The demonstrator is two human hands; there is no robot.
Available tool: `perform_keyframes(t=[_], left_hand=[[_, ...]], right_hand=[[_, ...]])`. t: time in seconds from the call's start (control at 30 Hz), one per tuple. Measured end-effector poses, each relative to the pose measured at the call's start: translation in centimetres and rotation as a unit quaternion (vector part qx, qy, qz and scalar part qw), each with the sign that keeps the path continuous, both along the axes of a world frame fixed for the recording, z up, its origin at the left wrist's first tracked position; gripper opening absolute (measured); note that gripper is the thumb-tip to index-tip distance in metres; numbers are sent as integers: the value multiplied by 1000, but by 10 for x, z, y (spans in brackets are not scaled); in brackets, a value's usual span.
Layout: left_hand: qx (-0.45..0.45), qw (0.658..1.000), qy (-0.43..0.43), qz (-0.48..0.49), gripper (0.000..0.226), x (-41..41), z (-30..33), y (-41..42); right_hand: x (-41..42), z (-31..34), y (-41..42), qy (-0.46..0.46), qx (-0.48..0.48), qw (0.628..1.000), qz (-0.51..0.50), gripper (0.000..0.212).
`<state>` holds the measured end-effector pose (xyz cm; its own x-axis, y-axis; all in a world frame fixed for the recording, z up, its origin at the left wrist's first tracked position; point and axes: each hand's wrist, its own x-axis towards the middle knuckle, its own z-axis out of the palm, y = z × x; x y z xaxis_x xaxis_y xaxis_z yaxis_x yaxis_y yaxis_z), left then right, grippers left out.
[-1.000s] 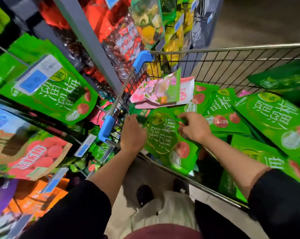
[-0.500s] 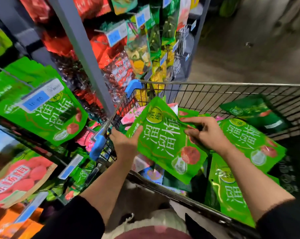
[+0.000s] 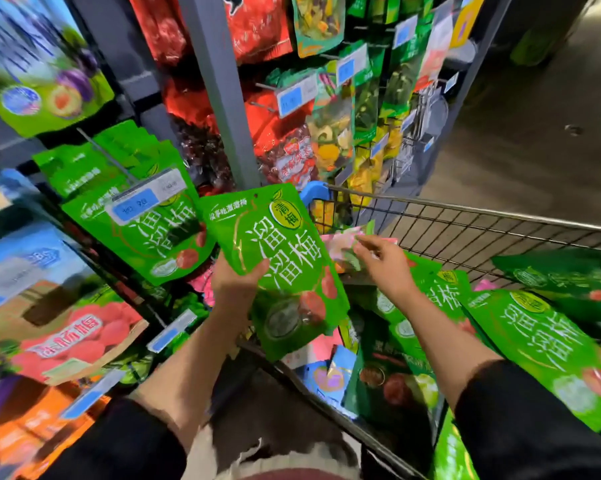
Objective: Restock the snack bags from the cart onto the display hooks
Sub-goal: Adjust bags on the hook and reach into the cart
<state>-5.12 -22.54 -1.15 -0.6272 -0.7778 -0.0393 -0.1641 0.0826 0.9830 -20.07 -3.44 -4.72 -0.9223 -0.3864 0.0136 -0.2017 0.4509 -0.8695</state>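
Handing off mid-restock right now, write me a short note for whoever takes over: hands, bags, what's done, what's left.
Left hand: grips one green snack bag by its left edge, lifted beside the display.
Right hand: open over the cart, holding nothing.
Matching green bags already hang on the hook behind the blue price tag.
Done: one bag picked up.
Left: hang it on that hook, then the green bags in the cart.

2 hands [image 3: 238, 284], 1 cart [image 3: 465, 216] (green bags uncountable)
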Motion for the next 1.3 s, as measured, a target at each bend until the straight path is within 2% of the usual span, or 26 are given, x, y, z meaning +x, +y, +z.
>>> perform_keyframes(t=[0.07, 0.17, 0.3, 0.4, 0.43, 0.53, 0.6, 0.73, 0.8, 0.87, 0.93, 1.0, 1.07, 1.1, 1.17, 1.3], left_hand=[[-15, 999, -31, 16, 39, 5, 4, -8], [-62, 995, -74, 33, 47, 10, 6, -13], [-92, 986, -128, 51, 51, 13, 3, -7], [-105, 977, -174, 58, 47, 16, -3, 1], [-111, 974, -188, 60, 45, 18, -6, 4], [-149, 956, -246, 59, 42, 25, -21, 14], [-176, 940, -288, 55, 39, 29, -28, 20], [-207, 921, -324, 61, 34, 27, -32, 25], [-205, 920, -327, 63, 29, 25, -29, 26], [-210, 918, -331, 63, 28, 24, -30, 25], [-215, 908, -353, 61, 31, 24, -32, 24], [-223, 900, -368, 63, 33, 22, -36, 24], [-226, 895, -377, 70, 35, 21, -39, 23], [-228, 892, -383, 74, 36, 20, -40, 22], [-234, 881, -403, 77, 37, 19, -42, 20], [-223, 865, -442, 81, 36, 13, -40, 19]], right_hand=[[-22, -10, -11, 37, 95, 995, 19, 33], [-54, -19, -33, 107, 223, 965, 83, 31], [-82, -17, -56, 149, 386, 894, 173, 40], [-80, -29, -46, 109, 506, 825, 227, 55], [-73, -35, -36, 94, 521, 816, 231, 58], [-41, -45, -2, 95, 502, 837, 196, 59], [-18, -49, 13, 151, 498, 833, 188, 55], [12, -60, 15, 283, 439, 834, 177, 22], [7, -49, 1, 231, 441, 852, 165, 16], [-9, -40, -18, 182, 413, 885, 111, 24], [-30, -41, -35, 191, 364, 908, 80, 27], [-52, -45, -53, 174, 316, 927, 102, 31], [-73, -47, -74, 77, 287, 944, 141, 42], [-82, -45, -84, 21, 278, 948, 156, 40], [-97, -48, -104, -58, 254, 946, 192, 16], [-127, -71, -130, -145, 134, 960, 200, 31]])
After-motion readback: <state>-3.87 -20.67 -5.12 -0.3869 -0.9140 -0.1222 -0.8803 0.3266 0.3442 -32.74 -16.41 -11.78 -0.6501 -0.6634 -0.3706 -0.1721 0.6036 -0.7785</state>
